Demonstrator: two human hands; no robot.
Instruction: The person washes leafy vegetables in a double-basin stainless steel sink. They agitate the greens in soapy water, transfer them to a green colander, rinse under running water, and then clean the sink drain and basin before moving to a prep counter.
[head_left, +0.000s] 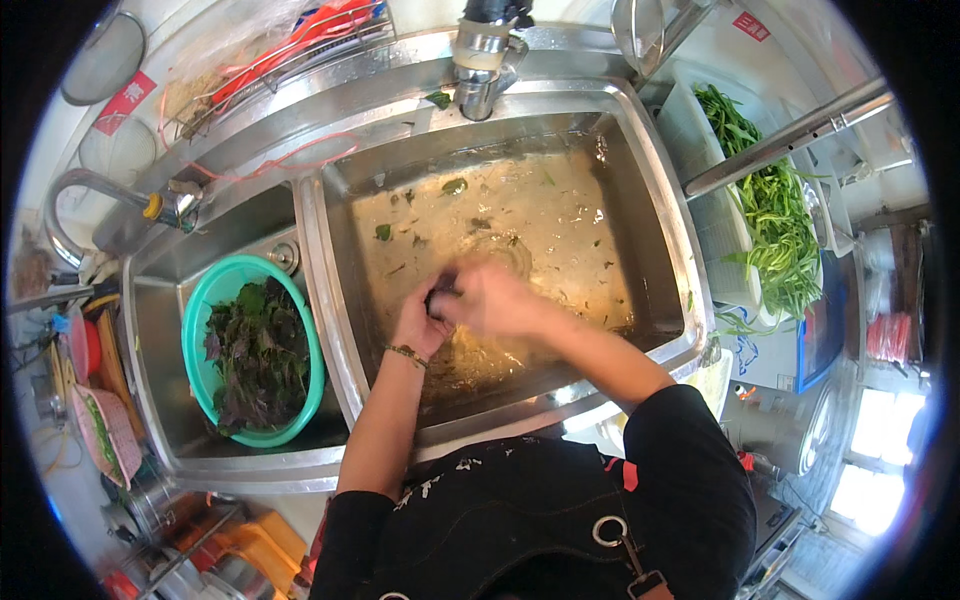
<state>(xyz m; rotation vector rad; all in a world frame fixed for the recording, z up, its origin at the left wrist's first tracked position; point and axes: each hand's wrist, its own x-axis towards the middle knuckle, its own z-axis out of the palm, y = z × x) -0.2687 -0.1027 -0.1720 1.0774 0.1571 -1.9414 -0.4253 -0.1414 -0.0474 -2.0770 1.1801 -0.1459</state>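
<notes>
My left hand (422, 319), with a beaded bracelet at its wrist, holds a small dark bunch, apparently leaves (442, 291), above the cloudy water of the right sink basin (660, 225). My right hand (491, 296) is blurred by motion and overlaps the bunch; its grip cannot be made out. Ripples spread on the water just beyond both hands. Leaf scraps (454, 186) and small bits float around them. To the left, a turquoise plastic basket (318, 360) full of dark purple-green leaves (259, 352) sits in the left sink basin (161, 375).
A wrapped faucet (476, 67) stands behind the right basin, and a curved one (112, 184) reaches toward the left basin. A metal pole (787, 139) crosses a white crate (697, 142) heaped with green leafy stems (776, 225). Pink string (262, 169) lies along the back ledge.
</notes>
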